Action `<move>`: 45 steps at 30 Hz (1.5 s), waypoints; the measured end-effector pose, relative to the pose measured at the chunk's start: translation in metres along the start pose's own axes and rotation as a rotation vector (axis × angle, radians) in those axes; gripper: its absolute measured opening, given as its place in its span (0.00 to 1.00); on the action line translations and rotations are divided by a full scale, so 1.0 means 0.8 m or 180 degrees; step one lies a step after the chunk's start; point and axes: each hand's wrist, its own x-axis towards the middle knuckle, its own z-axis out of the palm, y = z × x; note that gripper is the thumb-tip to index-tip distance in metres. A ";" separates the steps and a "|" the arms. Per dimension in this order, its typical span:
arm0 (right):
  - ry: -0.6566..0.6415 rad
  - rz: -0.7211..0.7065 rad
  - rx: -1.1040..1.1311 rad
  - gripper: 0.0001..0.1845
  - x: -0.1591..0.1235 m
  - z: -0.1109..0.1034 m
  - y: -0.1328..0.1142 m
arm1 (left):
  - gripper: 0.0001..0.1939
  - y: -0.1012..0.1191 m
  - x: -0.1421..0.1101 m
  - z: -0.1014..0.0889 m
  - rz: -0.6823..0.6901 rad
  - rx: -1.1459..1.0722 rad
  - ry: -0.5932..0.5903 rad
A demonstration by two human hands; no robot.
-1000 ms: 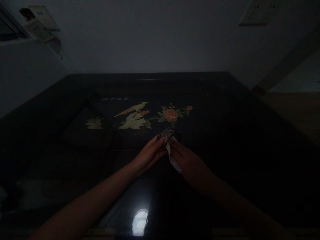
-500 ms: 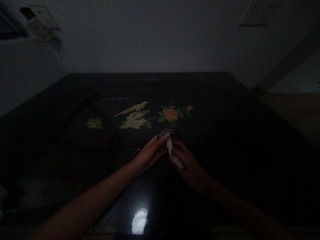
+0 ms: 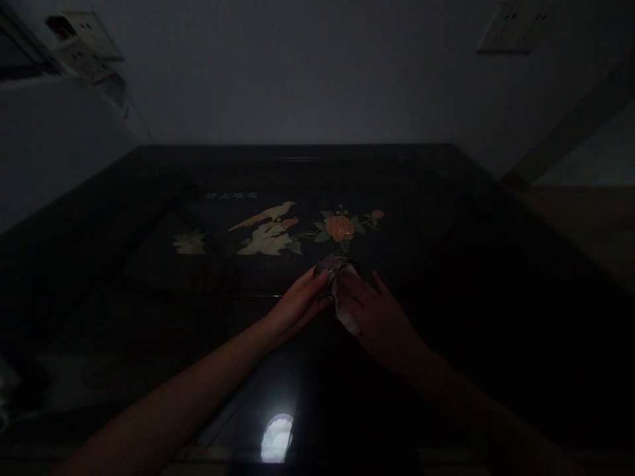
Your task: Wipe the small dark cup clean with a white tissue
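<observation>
My left hand [image 3: 300,304] is closed around the left side of a small dark, shiny, rounded thing, perhaps a glass bowl [image 3: 328,263]; the dim light hides its exact kind. My right hand [image 3: 374,314] presses a white cloth or tissue [image 3: 347,320] against its open side, fingers bent into it and thumb apart. Part of the white piece hangs below the right fingers. Both hands are just above or on the near part of a dark glossy tabletop [image 3: 238,330]; whether the bowl touches it I cannot tell.
The tabletop bears an inlaid bird [image 3: 268,215] and a pink flower [image 3: 340,228]. A bright light reflection [image 3: 277,438] shows near the front. Wall sockets [image 3: 513,30] are at the upper right, others [image 3: 86,53] at the upper left. The room is very dark.
My right hand has turned over and moved up, its fingers now pushed onto the white piece at the bowl's opening. My left hand keeps its hold almost unmoved.
</observation>
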 end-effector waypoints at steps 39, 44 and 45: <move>0.0181 0.0179 0.1434 0.22 -0.003 0.003 -0.003 | 0.16 0.002 0.001 0.001 -0.0011 -0.0086 0.0093; 0.0026 -0.0090 0.0247 0.22 -0.001 -0.002 0.005 | 0.15 0.000 0.002 -0.001 0.0014 -0.0091 0.0061; 0.0031 -0.0100 0.0081 0.22 -0.001 -0.003 0.006 | 0.15 -0.001 0.002 -0.001 0.0030 -0.0082 0.0040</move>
